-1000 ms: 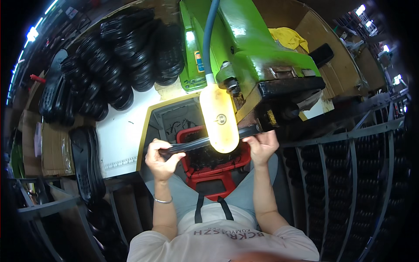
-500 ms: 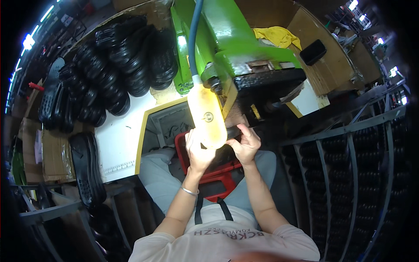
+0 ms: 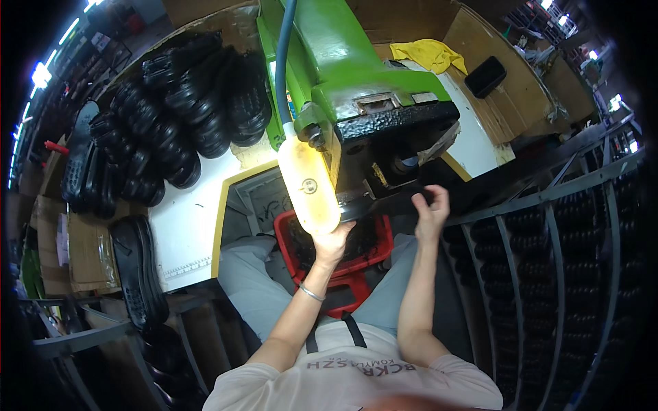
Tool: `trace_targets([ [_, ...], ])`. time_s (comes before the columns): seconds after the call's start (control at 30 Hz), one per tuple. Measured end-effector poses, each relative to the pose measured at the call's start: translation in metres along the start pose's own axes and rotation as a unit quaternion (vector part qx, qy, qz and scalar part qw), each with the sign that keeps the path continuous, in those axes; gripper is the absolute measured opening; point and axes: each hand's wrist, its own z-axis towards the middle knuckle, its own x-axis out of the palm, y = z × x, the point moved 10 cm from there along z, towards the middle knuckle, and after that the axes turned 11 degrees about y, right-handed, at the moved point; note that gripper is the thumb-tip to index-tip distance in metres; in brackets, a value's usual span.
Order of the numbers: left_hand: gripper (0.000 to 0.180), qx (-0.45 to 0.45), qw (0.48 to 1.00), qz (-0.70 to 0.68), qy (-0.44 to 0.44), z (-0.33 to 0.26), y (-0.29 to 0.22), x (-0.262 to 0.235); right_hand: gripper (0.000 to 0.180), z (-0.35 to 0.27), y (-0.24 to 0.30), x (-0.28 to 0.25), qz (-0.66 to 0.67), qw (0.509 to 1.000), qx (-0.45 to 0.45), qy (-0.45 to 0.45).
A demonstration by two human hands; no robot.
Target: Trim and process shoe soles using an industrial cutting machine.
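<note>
Beside green machinery (image 3: 367, 60), the left hand (image 3: 332, 241) grips a black sole (image 3: 353, 208) jutting rightward; right hand (image 3: 431, 218), grip unclear.

I can't see all of the bare left hand (image 3: 332, 244) behind the glowing yellow oblong lamp (image 3: 308, 195) mid-frame.

From the wearer's head, one wide fisheye view faces steeply down, close above the bare left hand (image 3: 332, 242) and bare right hand (image 3: 431, 214), the glossy green metal machine (image 3: 363, 51) ahead.
</note>
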Motion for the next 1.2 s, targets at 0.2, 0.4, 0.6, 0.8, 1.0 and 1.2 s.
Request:
trace_targets([
  [0.2,0.050,-0.044,0.989,-0.142,0.007,0.005,-0.026,-0.015,0.045,0.013,0.110,0.019,-0.132,0.986,-0.086,0.052],
  [0.4,0.052,-0.029,0.971,-0.238,0.007,0.006,-0.076,-0.071,0.058,-0.015,0.130,0.106,-0.133,0.973,-0.118,0.144],
  [0.6,0.044,-0.005,0.977,-0.211,0.021,-0.021,-0.093,-0.101,0.051,-0.035,0.083,0.121,-0.152,0.963,-0.051,0.219],
  [0.8,0.058,-0.032,0.981,-0.162,0.105,-0.017,-0.050,-0.028,0.063,-0.009,0.057,0.054,0.076,0.985,0.039,0.150],
  [1.0,0.042,-0.080,0.951,-0.294,0.061,-0.006,-0.002,0.046,0.064,0.030,0.122,-0.009,-0.017,0.994,-0.090,0.059],
  [1.2,0.044,-0.079,0.953,-0.289,0.038,-0.004,-0.004,0.037,0.066,0.037,0.156,0.016,-0.155,0.963,-0.207,0.072],
])
